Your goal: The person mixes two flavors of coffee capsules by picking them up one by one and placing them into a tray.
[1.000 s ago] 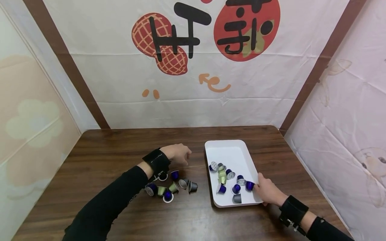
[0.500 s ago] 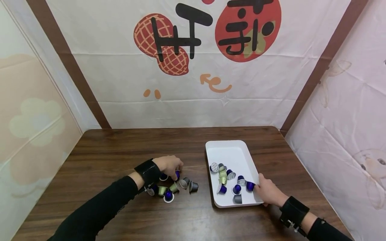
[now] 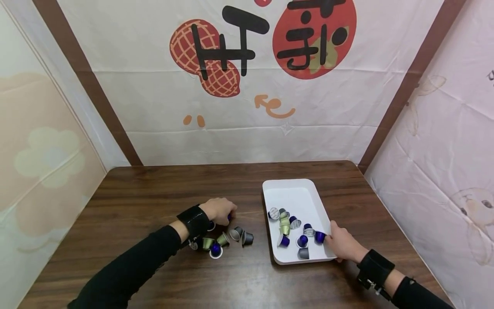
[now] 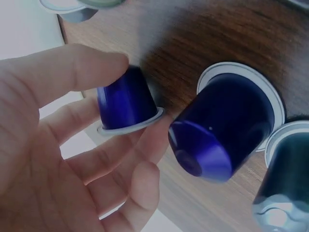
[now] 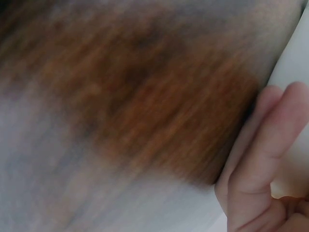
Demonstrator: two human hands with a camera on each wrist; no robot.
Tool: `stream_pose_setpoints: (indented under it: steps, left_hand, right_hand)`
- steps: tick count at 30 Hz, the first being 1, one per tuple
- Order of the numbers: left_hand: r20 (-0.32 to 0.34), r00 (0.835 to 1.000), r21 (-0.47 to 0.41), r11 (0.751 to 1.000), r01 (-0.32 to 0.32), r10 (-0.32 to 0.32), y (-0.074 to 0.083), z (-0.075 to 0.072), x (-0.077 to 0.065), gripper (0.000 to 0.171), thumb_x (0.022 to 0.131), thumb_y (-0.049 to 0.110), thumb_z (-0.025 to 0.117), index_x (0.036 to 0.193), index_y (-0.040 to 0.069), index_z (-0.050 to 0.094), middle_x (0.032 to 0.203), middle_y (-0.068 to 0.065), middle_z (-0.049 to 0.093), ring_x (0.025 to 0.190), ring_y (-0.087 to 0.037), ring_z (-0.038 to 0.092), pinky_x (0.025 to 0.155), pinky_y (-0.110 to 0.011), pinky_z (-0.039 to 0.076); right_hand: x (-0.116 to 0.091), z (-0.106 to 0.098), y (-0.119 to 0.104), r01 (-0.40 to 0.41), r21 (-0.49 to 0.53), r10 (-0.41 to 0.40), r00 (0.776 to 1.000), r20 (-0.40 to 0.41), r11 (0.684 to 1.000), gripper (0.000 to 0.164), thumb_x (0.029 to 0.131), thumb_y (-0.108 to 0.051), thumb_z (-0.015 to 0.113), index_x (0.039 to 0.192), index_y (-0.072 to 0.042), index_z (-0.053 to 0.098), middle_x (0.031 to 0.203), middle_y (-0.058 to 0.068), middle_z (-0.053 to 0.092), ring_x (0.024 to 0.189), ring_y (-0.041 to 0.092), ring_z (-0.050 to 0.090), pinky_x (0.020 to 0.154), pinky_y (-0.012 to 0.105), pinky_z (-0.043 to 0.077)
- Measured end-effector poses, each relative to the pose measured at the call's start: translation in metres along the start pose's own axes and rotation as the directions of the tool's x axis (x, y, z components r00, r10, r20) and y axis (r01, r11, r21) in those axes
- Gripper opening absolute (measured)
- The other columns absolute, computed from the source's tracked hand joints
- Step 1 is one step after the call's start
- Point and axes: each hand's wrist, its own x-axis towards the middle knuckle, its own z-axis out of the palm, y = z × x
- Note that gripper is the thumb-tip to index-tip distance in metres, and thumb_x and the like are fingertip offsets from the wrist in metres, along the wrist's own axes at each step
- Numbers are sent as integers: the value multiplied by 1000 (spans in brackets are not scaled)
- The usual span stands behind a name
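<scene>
Left arm extends forward from the lower left of the head view, back of the left hand (image 3: pixel 219 211) uppermost. Left grip is clamped: thumb against the side of a blue pod (image 4: pixel 126 101), fingers bent around its far side and rim. The pod is above the table (image 3: pixel 154 184), left of the white tray (image 3: pixel 293 195). A second blue pod (image 4: pixel 224 128) is near the fingertips; more loose pods (image 3: pixel 215 251) lie on the nearer side of the wrist. Right arm enters from the lower right, right hand (image 3: pixel 342 243) clamped on the tray's right edge, near its near corner, beside the pods inside.
</scene>
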Motion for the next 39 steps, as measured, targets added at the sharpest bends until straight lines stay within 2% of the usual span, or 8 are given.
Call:
stream_pose_setpoints:
  steps: [5,9,13,16,21,26,31,39]
  left_hand:
    - [-1,1000,-18,1000,8,-8,2,-2,4,13,84,8,63,91,19,63,79,7,54,68,-14,49,63,-32,39]
    - [-44,999,-21,1000,-7,6,9,-10,7,7,86,15,65,86,19,58,74,5,53,64,-14,48,58,-30,37]
    - [-103,994,-26,999,-47,44,21,-20,13,8,86,16,64,84,18,56,72,4,52,61,-14,46,55,-28,36]
    - [-126,990,-32,997,-72,67,32,-26,19,4,87,16,62,91,15,60,73,4,51,59,-13,44,53,-27,34]
    - [-153,984,-13,995,-100,97,51,-34,30,12,88,16,59,99,14,61,76,3,49,56,-12,39,51,-26,29]
    - [-192,973,2,992,-127,125,69,-33,40,9,87,18,59,96,16,57,82,3,50,61,-12,41,51,-24,32]
    - [-187,973,2,990,-140,138,85,-32,49,11,88,20,60,98,16,58,86,2,50,65,-13,43,53,-26,34]
    - [-194,968,24,987,-160,161,100,-27,67,16,88,19,60,104,15,61,87,3,52,73,-13,47,56,-26,39]
  right_hand:
    - [1,1,1,-11,4,11,1000,4,1000,28,94,-6,47,116,7,35,86,25,55,40,20,53,37,33,45]
    - [1,2,1,-6,5,6,1000,-5,1000,27,93,-5,47,114,7,36,83,24,55,39,20,53,36,33,44]
    - [0,3,1,-13,4,13,1000,-4,1000,28,93,-6,47,115,7,35,83,23,55,39,20,53,36,33,44]
    - [-1,3,1,-13,0,13,1000,-5,1000,27,94,-6,47,114,7,35,81,22,54,39,20,53,36,33,44]
    - [-2,2,0,-7,1,7,1000,-9,1000,26,93,-5,47,114,7,36,79,21,54,39,20,53,36,33,44]
    - [-1,2,0,20,-5,-20,999,-28,1000,22,92,-4,47,110,6,37,75,20,53,36,18,51,34,32,43]
    - [0,3,1,44,-11,-44,998,-43,999,19,92,-3,47,106,5,38,71,18,52,33,16,50,33,32,43]
    - [0,3,1,30,-7,-30,999,-36,1000,20,93,-4,47,109,5,38,75,21,54,34,18,51,34,32,43]
